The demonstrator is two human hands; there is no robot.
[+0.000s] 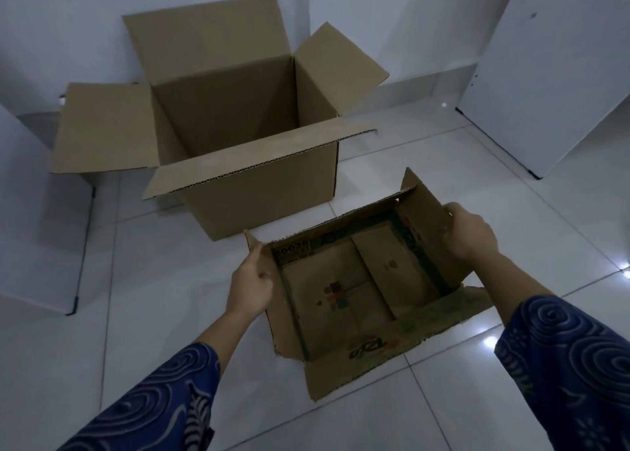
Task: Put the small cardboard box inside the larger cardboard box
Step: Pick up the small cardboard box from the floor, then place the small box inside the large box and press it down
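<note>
The small cardboard box (344, 300) is shallow, worn and printed, with its flaps spread open, low over the white tiled floor in front of me. My left hand (250, 285) grips its left flap and my right hand (472, 234) grips its right flap. The larger cardboard box (245, 191) stands upright on the floor just beyond it, plain brown, with all its top flaps folded outward and its inside bare.
White walls meet in a corner behind the larger box. A white panel or door (559, 75) stands at the right, and another white panel (30, 239) stands at the left. Glossy floor tiles (163, 314) surround both boxes.
</note>
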